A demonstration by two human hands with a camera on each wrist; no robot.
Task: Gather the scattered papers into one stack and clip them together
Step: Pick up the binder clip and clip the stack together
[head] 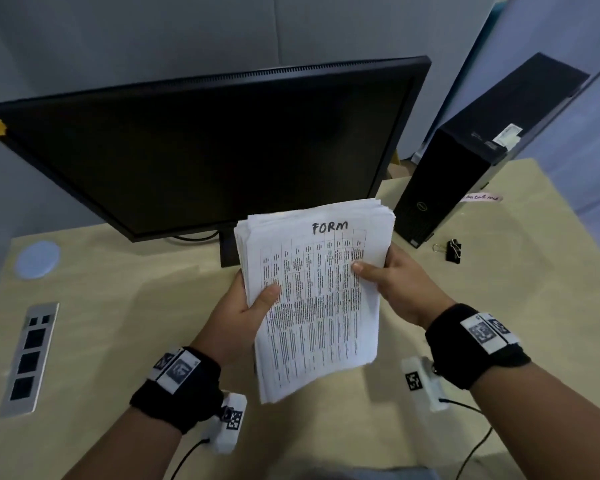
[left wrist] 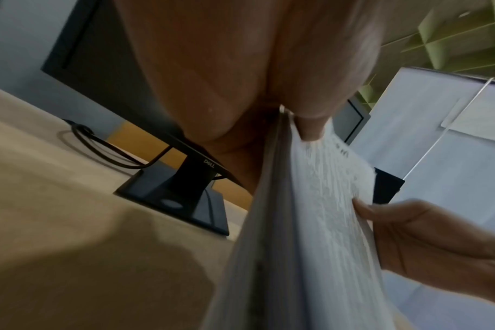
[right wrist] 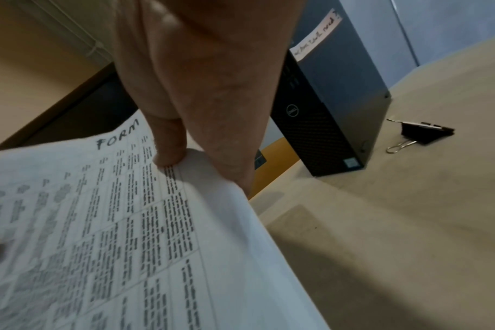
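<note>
A thick stack of white papers (head: 317,299), its top sheet a printed table headed "FORM", is held above the desk in front of the monitor. My left hand (head: 246,306) grips its left edge, thumb on top. My right hand (head: 385,275) grips the right edge, thumb pressed on the top sheet. The stack's sheets are slightly fanned at the far edge. In the left wrist view the papers (left wrist: 311,223) run edge-on. In the right wrist view my thumb presses the papers (right wrist: 127,223). A black binder clip (head: 453,250) (right wrist: 421,134) lies on the desk to the right, beside the computer tower.
A black monitor (head: 201,150) on its stand (left wrist: 181,196) stands behind the papers. A black computer tower (head: 465,161) stands at the right rear. A socket panel (head: 30,358) and a round white cap (head: 37,259) sit in the beige desk (head: 136,323) at left.
</note>
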